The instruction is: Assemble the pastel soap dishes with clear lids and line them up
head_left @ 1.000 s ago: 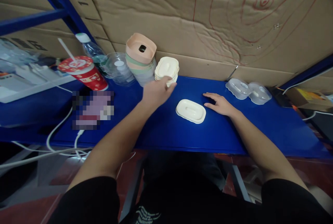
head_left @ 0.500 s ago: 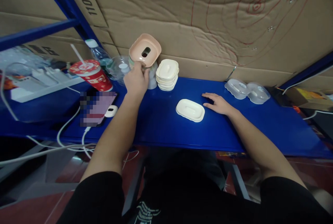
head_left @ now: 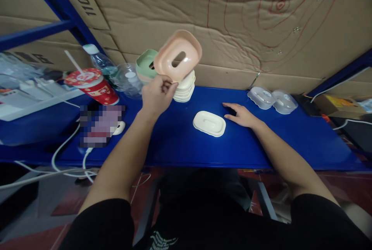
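Observation:
A pink tray with an oblong hole (head_left: 165, 62) is pinched at its near edge by my left hand (head_left: 159, 94), tilted up above the table. Behind and left of it shows a green tray (head_left: 144, 64) on top of a stack, partly covered. A stack of cream lids (head_left: 184, 93) stands just right of my left hand, its top partly hidden by the pink tray. One cream lid (head_left: 209, 123) lies flat on the blue table. Beside its right end, my right hand (head_left: 240, 115) rests on the table with its fingers apart, holding nothing.
On the left are a red cup with a straw (head_left: 99, 89), a plastic bottle (head_left: 100, 62), a clear container (head_left: 128, 79), a phone (head_left: 101, 126) and white cables. Clear plastic covers (head_left: 261, 97) lie at the back right. Cardboard (head_left: 232, 48) walls the table's far edge.
My left hand has lifted the pink tray off the stack and moved it to the right, which uncovers the green tray. The right hand stays on the table.

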A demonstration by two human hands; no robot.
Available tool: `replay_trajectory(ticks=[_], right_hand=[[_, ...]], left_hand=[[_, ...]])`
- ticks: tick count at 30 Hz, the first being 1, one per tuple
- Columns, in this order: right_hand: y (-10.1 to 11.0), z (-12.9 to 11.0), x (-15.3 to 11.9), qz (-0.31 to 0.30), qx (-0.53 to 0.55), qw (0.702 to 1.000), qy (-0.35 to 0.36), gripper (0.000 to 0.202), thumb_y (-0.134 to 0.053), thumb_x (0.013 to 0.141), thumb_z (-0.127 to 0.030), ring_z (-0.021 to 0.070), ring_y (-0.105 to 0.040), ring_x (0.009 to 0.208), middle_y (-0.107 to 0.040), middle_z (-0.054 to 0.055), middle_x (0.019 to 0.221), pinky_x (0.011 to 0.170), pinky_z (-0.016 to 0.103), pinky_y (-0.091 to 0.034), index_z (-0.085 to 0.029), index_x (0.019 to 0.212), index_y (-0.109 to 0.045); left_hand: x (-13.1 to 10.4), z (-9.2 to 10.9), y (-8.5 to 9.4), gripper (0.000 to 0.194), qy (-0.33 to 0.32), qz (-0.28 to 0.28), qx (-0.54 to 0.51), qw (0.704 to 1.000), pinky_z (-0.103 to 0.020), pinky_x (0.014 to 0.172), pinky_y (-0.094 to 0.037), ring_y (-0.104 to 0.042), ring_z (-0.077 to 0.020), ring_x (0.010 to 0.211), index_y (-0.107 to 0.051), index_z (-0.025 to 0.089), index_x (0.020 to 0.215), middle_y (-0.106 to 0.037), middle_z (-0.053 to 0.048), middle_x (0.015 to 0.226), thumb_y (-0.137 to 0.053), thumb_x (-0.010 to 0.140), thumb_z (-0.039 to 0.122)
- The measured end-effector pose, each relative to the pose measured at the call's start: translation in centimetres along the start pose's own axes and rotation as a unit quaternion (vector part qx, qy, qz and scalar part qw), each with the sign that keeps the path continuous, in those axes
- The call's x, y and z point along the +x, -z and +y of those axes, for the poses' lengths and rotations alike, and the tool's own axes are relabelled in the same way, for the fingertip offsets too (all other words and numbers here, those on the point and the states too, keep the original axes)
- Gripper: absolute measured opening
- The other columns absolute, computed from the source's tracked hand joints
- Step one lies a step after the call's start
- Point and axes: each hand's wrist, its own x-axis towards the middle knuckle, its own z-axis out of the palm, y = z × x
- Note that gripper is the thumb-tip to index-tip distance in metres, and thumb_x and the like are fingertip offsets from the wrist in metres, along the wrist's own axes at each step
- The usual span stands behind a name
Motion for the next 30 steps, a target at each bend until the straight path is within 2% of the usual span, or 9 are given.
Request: replay_trajectory(ticks=[4,7,9,11,15,19,22,25,30], right_hand=[[0.8,-1.8,-0.4,0.078,0.03,0.996,-0.023,0.098,-0.061,0.097,-0.078,0.04,-0.069,0.138,-0.065,0.018,0.158,0.115,0.063,-0.058,-0.025,0.175,-0.035],[1.3,-3.6,-0.7,0.152,0.042,0.987,-0.011,0.103,-0.059,0.099,-0.079,0.0391,-0.072,0.132,-0.063,0.018,0.16,0.11,0.061,-0.061,-0.026,0.179,-0.021],[1.4,-4.7,-0.8,0.184,0.046,0.982,0.022,0.097,-0.061,0.099,-0.077,0.0373,-0.074,0.127,-0.066,0.017,0.156,0.109,0.059,-0.061,-0.028,0.176,-0.029],[1.5,-5.5,-0.9,0.2,0.043,0.978,0.043,0.081,-0.064,0.098,-0.074,0.0346,-0.076,0.118,-0.073,0.015,0.146,0.103,0.056,-0.063,-0.029,0.164,-0.051],[1.7,-6.8,-1.2,0.214,0.047,0.976,-0.003,0.056,-0.064,0.098,-0.075,0.025,-0.075,0.083,-0.083,0.008,0.099,0.08,0.041,-0.061,-0.024,0.117,-0.079],[1.8,-7.9,-1.3,0.146,0.064,0.983,-0.091,0.066,-0.054,0.101,-0.079,0.0158,-0.058,0.057,-0.067,0.002,0.062,0.059,0.031,-0.042,-0.021,0.074,-0.07],[1.6,-8.3,-1.1,0.06,0.045,0.99,-0.121,0.077,-0.04,0.103,-0.084,0.0156,-0.055,0.055,-0.062,0.003,0.055,0.06,0.032,-0.037,-0.023,0.058,-0.057],[1.2,-8.4,-0.9,-0.012,-0.023,0.99,-0.139,0.08,-0.029,0.106,-0.082,0.0175,-0.057,0.058,-0.063,0.005,0.057,0.061,0.033,-0.033,-0.023,0.058,-0.053],[0.6,-8.6,-0.5,-0.112,-0.153,0.968,-0.163,0.075,-0.026,0.112,-0.068,0.0264,-0.072,0.082,-0.076,0.012,0.079,0.063,0.035,-0.033,-0.021,0.069,-0.066]], left_hand=[[-1.4,2.7,-0.8,0.023,-0.045,-0.13,-0.123,0.983,-0.027,0.069,-0.057,-0.072,-0.0146,0.069,-0.062,0.023,0.103,-0.076,-0.001,0.08,-0.072,0.098,0.042],[-2.2,4.3,-1.2,0.023,-0.054,-0.244,-0.257,0.933,-0.024,0.058,-0.053,-0.068,-0.0124,0.058,-0.058,0.023,0.099,-0.071,0.002,0.068,-0.069,0.101,0.043],[-2.5,5.0,-1.5,0.027,-0.036,-0.311,-0.334,0.889,-0.022,0.05,-0.049,-0.062,-0.0107,0.05,-0.056,0.023,0.096,-0.069,0.003,0.063,-0.07,0.102,0.045],[-2.5,5.2,-1.7,0.031,0.002,-0.352,-0.384,0.854,-0.022,0.045,-0.045,-0.058,-0.0096,0.045,-0.054,0.023,0.095,-0.066,0.004,0.06,-0.071,0.102,0.048],[-2.6,5.2,-2.3,0.033,0.041,-0.327,-0.41,0.851,-0.024,0.045,-0.045,-0.055,-0.0102,0.044,-0.061,0.023,0.107,-0.062,0.006,0.057,-0.072,0.101,0.053],[-3.0,5.1,-2.8,0.034,-0.014,-0.243,-0.3,0.922,-0.025,0.051,-0.044,-0.053,-0.0111,0.049,-0.072,0.02,0.122,-0.06,0.006,0.058,-0.071,0.101,0.046],[-3.3,5.0,-3.2,0.033,-0.047,-0.248,-0.171,0.952,-0.028,0.062,-0.049,-0.066,-0.0149,0.066,-0.08,0.019,0.121,-0.078,-0.003,0.08,-0.059,0.106,0.04],[-3.4,4.8,-3.5,0.035,-0.057,-0.304,-0.062,0.949,-0.032,0.076,-0.055,-0.077,-0.021,0.09,-0.082,0.022,0.12,-0.085,-0.008,0.109,-0.053,0.108,0.036],[-3.4,4.7,-4.4,0.04,-0.049,-0.392,0.063,0.917,-0.038,0.09,-0.057,-0.078,-0.028,0.11,-0.081,0.024,0.129,-0.083,-0.009,0.125,-0.048,0.11,0.038]])
